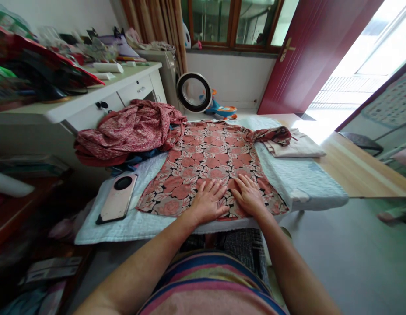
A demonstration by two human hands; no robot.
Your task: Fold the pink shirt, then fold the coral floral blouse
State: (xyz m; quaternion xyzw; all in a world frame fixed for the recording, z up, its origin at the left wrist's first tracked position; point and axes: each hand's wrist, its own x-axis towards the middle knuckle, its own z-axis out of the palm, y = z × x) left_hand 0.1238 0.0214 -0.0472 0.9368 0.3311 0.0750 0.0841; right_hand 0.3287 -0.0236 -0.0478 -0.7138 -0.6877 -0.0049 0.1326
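Head view: the left hand [208,203] and right hand [249,197] lie flat, fingers spread and gripping nothing, on the near part of a floral garment [216,153] laid out on the pale blue padded tabletop [308,188]; a phone [116,203] lies to its left, near a crumpled heap of red clothing [131,131], and a folded pale cloth [301,146] lies by its bunched sleeve [275,135]

Curtain [155,26] & door [304,48] tops cropped; red thing [45,49] far L's blurred, I can't ID; shirt [216,153] partly hidden under L hand [208,203] & R hand [250,197].
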